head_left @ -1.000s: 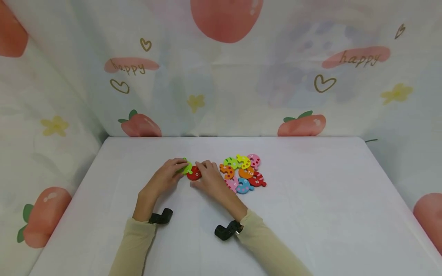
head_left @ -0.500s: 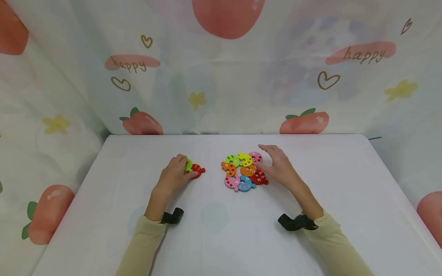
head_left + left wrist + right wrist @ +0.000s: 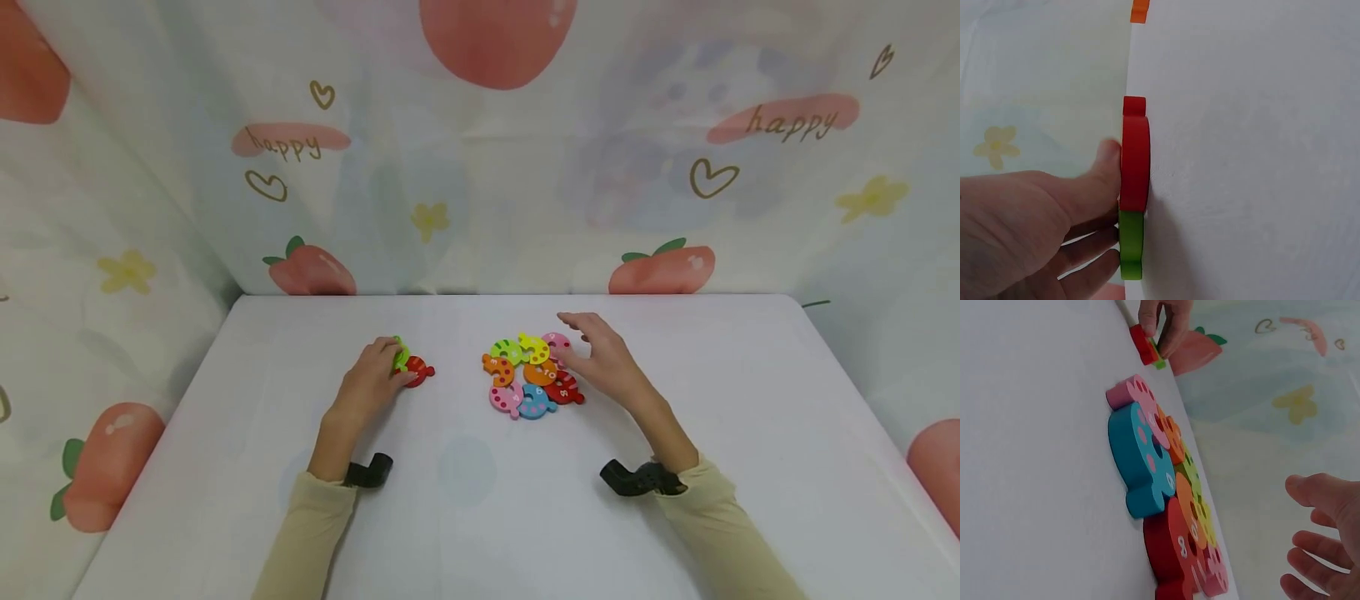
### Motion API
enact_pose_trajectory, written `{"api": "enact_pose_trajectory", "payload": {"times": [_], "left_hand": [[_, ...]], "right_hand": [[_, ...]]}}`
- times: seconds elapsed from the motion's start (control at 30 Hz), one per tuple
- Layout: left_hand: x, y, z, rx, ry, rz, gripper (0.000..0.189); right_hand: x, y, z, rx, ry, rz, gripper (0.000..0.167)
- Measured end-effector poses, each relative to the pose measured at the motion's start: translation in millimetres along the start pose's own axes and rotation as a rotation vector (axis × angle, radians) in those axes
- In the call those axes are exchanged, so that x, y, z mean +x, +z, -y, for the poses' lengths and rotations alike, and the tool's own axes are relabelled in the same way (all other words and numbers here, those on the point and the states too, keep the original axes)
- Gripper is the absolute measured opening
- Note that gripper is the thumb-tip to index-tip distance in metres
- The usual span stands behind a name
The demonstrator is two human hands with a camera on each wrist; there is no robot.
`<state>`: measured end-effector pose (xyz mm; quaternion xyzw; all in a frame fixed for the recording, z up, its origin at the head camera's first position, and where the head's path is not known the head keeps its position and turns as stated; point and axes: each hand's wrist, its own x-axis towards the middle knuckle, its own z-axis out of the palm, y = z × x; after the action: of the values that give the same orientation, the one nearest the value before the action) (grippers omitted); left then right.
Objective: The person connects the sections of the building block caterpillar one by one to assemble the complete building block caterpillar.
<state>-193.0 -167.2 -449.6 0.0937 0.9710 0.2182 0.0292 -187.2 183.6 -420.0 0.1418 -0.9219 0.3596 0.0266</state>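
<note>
Resting the fingers of my left hand [image 3: 369,381] on the red piece [image 3: 422,371] and the green piece [image 3: 402,357], joined on the bench [image 3: 487,542], my right hand [image 3: 609,360] spread above the numbered pieces [image 3: 540,374], I judged that light, even pressure would slide this pair best.

place: cloth-screened setup, room type unclear | signs: white table [image 3: 480,533], fruit-printed "happy" backdrop [image 3: 517,192]

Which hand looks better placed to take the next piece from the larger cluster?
Probably the right hand: it hovers by the right side of the larger cluster, fingers spread, holding nothing. The left hand is farther off, touching a red piece and a green piece.
</note>
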Motion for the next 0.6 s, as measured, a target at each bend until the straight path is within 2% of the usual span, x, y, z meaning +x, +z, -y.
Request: {"api": "enact_pose_trajectory", "payload": {"times": [0.13,0.27,0.37,0.6], "left_hand": [[-2.1,-2.0,2.7,-0.012,0.04,-0.025,0.049],[-1.7,-2.2,5.7,-0.023,0.057,-0.034,0.043],[-1.1,-4.2,8.0,-0.032,0.056,-0.03,0.042],[-1.3,-8.8,15.0,-0.038,0.035,-0.033,0.042]], "right_hand": [[-0.1,14.3,13.6,0.046,-0.058,0.044,0.056],[-0.6,30.1,25.6,0.04,-0.125,0.104,0.048],[1.3,40.2,32.2,0.01,-0.138,0.132,0.043],[8.6,58.6,41.6,-0.075,-0.135,0.164,0.041]]}}
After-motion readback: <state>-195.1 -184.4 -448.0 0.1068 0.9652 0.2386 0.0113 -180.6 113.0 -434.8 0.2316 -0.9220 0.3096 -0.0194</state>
